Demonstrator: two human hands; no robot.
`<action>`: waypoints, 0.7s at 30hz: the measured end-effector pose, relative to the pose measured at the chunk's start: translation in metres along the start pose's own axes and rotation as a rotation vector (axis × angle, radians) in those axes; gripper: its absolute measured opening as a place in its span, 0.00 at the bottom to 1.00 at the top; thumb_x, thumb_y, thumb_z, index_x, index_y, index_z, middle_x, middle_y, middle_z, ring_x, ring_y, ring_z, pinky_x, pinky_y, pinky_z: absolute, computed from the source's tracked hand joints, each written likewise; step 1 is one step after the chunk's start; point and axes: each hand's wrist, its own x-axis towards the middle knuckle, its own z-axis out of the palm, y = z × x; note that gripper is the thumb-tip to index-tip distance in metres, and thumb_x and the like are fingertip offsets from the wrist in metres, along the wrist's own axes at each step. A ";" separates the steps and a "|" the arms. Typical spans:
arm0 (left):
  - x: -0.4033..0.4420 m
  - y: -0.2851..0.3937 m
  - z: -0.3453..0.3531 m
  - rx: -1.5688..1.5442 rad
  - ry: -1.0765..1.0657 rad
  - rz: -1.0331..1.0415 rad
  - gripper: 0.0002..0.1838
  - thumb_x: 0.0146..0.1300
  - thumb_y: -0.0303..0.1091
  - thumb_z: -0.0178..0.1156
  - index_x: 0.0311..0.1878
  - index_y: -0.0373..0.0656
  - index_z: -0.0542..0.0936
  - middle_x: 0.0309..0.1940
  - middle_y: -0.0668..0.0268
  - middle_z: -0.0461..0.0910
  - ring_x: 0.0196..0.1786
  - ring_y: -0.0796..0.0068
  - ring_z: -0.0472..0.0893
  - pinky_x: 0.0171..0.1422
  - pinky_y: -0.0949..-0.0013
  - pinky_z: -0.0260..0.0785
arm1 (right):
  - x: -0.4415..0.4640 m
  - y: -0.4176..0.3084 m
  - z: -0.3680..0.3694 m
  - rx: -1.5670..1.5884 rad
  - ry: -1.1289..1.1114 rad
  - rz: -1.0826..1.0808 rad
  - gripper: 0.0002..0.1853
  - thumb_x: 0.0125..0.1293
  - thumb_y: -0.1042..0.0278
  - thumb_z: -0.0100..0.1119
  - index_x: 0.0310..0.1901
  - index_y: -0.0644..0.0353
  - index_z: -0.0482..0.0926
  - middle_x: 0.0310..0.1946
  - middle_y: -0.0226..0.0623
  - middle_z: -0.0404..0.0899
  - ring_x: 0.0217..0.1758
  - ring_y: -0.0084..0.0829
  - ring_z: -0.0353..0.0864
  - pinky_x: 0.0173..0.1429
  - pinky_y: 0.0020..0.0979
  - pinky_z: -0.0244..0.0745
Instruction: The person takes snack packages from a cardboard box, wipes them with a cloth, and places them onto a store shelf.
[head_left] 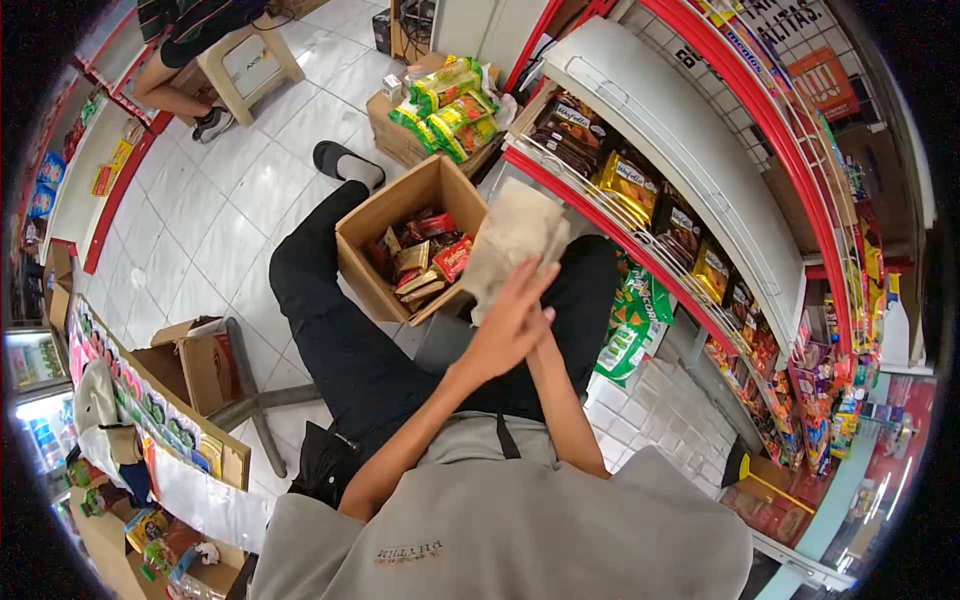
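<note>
Head view, from the left: an open carton (205,370) stands beside a chair leg; between the person's legs, a cardboard box (425,185) holds red and gold packets (452,257); next, the left hand (503,322) lies flat, fingers stretched out over the lower part of a pale cloth (520,225), which overlaps the box's right side; the right hand (545,325) is mostly hidden beneath the left, its grip impossible to tell; rightmost, wafer packs (630,188) fill a shelf.
</note>
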 end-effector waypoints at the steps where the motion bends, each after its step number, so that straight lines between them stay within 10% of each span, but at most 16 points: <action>1: 0.000 0.012 0.006 0.009 0.005 -0.011 0.34 0.71 0.29 0.61 0.80 0.47 0.66 0.81 0.48 0.60 0.84 0.49 0.58 0.85 0.55 0.51 | -0.005 -0.014 0.031 0.111 -0.016 -0.003 0.32 0.84 0.56 0.46 0.84 0.50 0.53 0.83 0.39 0.55 0.85 0.35 0.55 0.84 0.39 0.56; 8: 0.001 0.018 0.004 0.015 0.175 -0.140 0.21 0.69 0.27 0.62 0.65 0.41 0.79 0.65 0.54 0.79 0.71 0.53 0.75 0.76 0.56 0.64 | -0.004 -0.093 0.127 0.465 -0.119 -0.024 0.33 0.82 0.60 0.49 0.82 0.58 0.53 0.79 0.40 0.61 0.83 0.35 0.58 0.83 0.35 0.58; 12: 0.006 -0.042 -0.018 0.067 0.480 -0.281 0.11 0.71 0.27 0.61 0.54 0.37 0.81 0.48 0.58 0.86 0.53 0.63 0.84 0.61 0.61 0.75 | 0.000 -0.103 0.102 -0.754 -0.179 -0.261 0.29 0.85 0.58 0.41 0.83 0.57 0.55 0.79 0.40 0.64 0.82 0.36 0.61 0.82 0.39 0.62; 15: 0.005 -0.110 -0.060 0.082 0.507 -0.451 0.10 0.74 0.29 0.60 0.55 0.36 0.80 0.50 0.56 0.85 0.51 0.65 0.84 0.58 0.61 0.76 | 0.002 -0.099 0.097 -1.165 0.074 -0.255 0.20 0.77 0.66 0.58 0.66 0.60 0.73 0.58 0.35 0.80 0.63 0.34 0.79 0.69 0.31 0.75; 21: 0.018 -0.276 -0.114 0.377 0.048 -0.441 0.20 0.70 0.38 0.67 0.58 0.35 0.78 0.50 0.52 0.83 0.52 0.50 0.84 0.62 0.53 0.76 | 0.003 -0.026 0.004 0.140 0.136 0.091 0.24 0.84 0.58 0.42 0.74 0.60 0.67 0.71 0.42 0.72 0.73 0.42 0.72 0.78 0.43 0.68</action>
